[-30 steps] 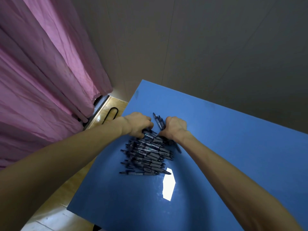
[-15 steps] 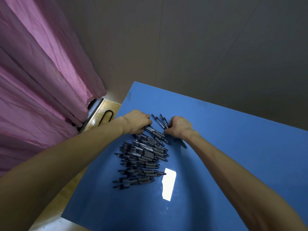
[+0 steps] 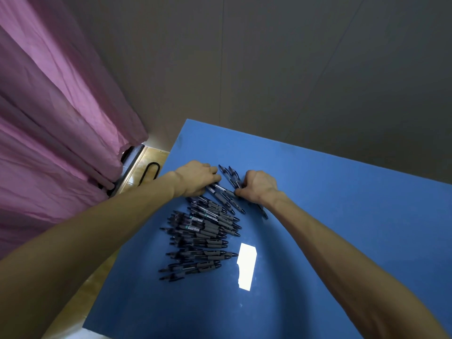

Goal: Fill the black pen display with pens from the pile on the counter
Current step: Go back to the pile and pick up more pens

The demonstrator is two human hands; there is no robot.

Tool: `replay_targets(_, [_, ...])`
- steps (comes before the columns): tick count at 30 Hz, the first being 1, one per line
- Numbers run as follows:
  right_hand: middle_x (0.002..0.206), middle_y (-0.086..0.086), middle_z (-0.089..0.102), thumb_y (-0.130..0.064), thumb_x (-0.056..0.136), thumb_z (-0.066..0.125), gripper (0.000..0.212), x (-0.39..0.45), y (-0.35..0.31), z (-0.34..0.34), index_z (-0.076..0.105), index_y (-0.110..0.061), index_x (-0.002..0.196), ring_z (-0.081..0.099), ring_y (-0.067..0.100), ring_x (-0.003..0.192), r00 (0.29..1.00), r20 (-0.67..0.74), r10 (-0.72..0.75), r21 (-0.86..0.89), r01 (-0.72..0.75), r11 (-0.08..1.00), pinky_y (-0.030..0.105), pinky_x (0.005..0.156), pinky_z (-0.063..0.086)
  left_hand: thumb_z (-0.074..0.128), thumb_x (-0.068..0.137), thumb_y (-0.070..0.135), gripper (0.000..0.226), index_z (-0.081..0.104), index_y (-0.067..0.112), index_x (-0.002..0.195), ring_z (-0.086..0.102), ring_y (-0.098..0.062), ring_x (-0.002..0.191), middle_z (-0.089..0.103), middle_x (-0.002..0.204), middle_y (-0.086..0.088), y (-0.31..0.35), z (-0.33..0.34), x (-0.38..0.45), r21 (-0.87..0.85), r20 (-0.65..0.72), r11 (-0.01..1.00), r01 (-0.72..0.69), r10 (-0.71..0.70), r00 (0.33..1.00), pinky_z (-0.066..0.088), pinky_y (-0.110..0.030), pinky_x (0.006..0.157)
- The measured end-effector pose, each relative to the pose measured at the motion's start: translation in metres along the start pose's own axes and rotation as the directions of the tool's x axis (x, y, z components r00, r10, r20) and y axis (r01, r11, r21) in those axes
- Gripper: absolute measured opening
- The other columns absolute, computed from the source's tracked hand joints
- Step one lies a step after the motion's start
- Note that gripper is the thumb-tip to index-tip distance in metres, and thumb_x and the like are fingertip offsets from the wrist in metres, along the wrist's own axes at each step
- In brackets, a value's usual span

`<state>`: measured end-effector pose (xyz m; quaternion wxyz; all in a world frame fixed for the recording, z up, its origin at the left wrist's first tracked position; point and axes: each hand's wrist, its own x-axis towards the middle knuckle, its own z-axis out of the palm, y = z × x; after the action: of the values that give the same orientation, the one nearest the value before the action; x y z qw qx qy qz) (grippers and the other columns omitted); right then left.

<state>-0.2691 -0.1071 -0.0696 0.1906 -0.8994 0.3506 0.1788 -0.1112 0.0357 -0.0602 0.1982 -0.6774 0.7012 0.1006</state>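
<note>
The pile of pens (image 3: 205, 228) has spread into a longer, looser heap on the blue surface (image 3: 342, 228) since a second ago, so gathering is underway. At the pile's far end the left hand (image 3: 195, 178) and right hand (image 3: 259, 185) curl their fingers round dark, grey-gripped pens. No display shows.

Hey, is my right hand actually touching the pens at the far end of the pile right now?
Touching. The head view shows the right hand with its fingers curled onto pens at the far end of the pen pile, no gap between them.
</note>
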Motion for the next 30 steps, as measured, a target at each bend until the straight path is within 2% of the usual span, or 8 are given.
replay_targets(3, [0.069, -0.001, 0.061, -0.042, 0.081, 0.071, 0.029, 0.002, 0.002, -0.003, 0.057, -0.019, 0.070, 0.059, 0.022, 0.069, 1.000, -0.011, 0.012, -0.015, -0.012, 1.000, 0.028, 0.056, 0.038, 0.055, 0.097, 0.017, 0.041, 0.050, 0.018, 0.137, 0.052, -0.026, 0.112, 0.050, 0.127, -0.004, 0.003, -0.001, 0.006, -0.037, -0.049, 0.999, 0.039, -0.041, 0.998, 0.040, -0.034, 0.069])
replay_targets(6, [0.073, 0.000, 0.063, -0.041, 0.080, 0.072, 0.023, 0.003, 0.012, -0.007, 0.065, -0.019, 0.080, 0.061, 0.022, 0.073, 0.999, 0.001, 0.052, -0.008, -0.052, 0.999, 0.027, 0.058, 0.041, 0.060, 0.093, 0.009, 0.047, 0.052, 0.018, 0.138, 0.052, -0.026, 0.116, 0.050, 0.132, -0.004, 0.008, 0.000, 0.013, -0.076, -0.066, 0.997, 0.027, -0.032, 0.997, 0.049, -0.037, 0.078])
replay_targets(9, [0.073, 0.001, 0.063, -0.043, 0.080, 0.069, 0.025, 0.002, 0.021, -0.008, 0.061, -0.020, 0.076, 0.059, 0.022, 0.069, 0.998, 0.006, 0.067, -0.010, -0.067, 0.998, 0.027, 0.055, 0.038, 0.064, 0.089, 0.004, 0.057, 0.050, 0.018, 0.142, 0.051, -0.025, 0.118, 0.050, 0.133, -0.002, 0.009, 0.005, 0.016, -0.103, -0.060, 0.995, 0.002, -0.008, 0.998, 0.051, -0.038, 0.086])
replay_targets(13, [0.072, 0.000, 0.060, -0.045, 0.081, 0.068, 0.029, 0.000, 0.021, -0.005, 0.053, -0.021, 0.073, 0.056, 0.022, 0.067, 0.998, -0.007, 0.059, -0.012, -0.059, 0.998, 0.028, 0.053, 0.035, 0.059, 0.088, 0.004, 0.067, 0.039, 0.014, 0.151, 0.041, -0.026, 0.136, 0.039, 0.150, -0.005, 0.017, 0.010, 0.008, -0.320, -0.094, 0.941, 0.113, -0.150, 0.984, 0.048, -0.038, 0.096])
replay_targets(17, [0.069, 0.000, 0.061, -0.044, 0.083, 0.067, 0.029, 0.001, 0.022, -0.004, 0.057, -0.019, 0.071, 0.056, 0.020, 0.064, 0.998, 0.004, 0.057, 0.014, -0.057, 0.998, 0.027, 0.052, 0.037, 0.054, 0.096, 0.024, 0.055, 0.039, 0.010, 0.147, 0.044, -0.032, 0.131, 0.040, 0.145, -0.011, 0.031, 0.006, 0.004, -0.483, -0.134, 0.793, 0.371, -0.485, 0.864, 0.052, -0.046, 0.090])
replay_targets(20, [0.074, 0.001, 0.064, -0.048, 0.085, 0.066, 0.030, 0.002, 0.024, -0.004, 0.061, -0.019, 0.077, 0.060, 0.020, 0.069, 0.998, 0.010, 0.067, 0.016, -0.067, 0.998, 0.028, 0.058, 0.043, 0.046, 0.100, 0.052, 0.057, 0.044, 0.007, 0.135, 0.053, -0.033, 0.115, 0.051, 0.128, -0.014, 0.036, -0.002, 0.009, -0.520, 0.013, 0.624, 0.583, -0.677, 0.736, 0.050, -0.044, 0.083])
replay_targets(24, [0.080, 0.000, 0.066, -0.057, 0.083, 0.064, 0.037, 0.003, 0.025, -0.012, 0.063, -0.021, 0.082, 0.063, 0.021, 0.077, 0.997, -0.022, 0.075, -0.049, -0.076, 0.996, 0.028, 0.064, 0.043, 0.036, 0.093, 0.078, 0.083, 0.043, 0.007, 0.137, 0.062, -0.031, 0.110, 0.062, 0.122, -0.012, 0.042, -0.006, 0.020, -0.353, 0.134, 0.629, 0.693, -0.699, 0.702, 0.044, -0.039, 0.081])
replay_targets(30, [0.087, 0.000, 0.062, -0.070, 0.087, 0.060, 0.050, 0.007, 0.031, -0.013, 0.055, -0.020, 0.092, 0.059, 0.022, 0.083, 0.997, -0.033, 0.067, -0.059, -0.069, 0.996, 0.031, 0.070, 0.043, 0.053, 0.093, 0.069, 0.081, 0.038, 0.007, 0.143, 0.057, -0.037, 0.119, 0.050, 0.137, -0.014, 0.057, -0.009, 0.036, -0.588, 0.175, 0.495, 0.640, -0.695, 0.698, 0.050, -0.044, 0.088])
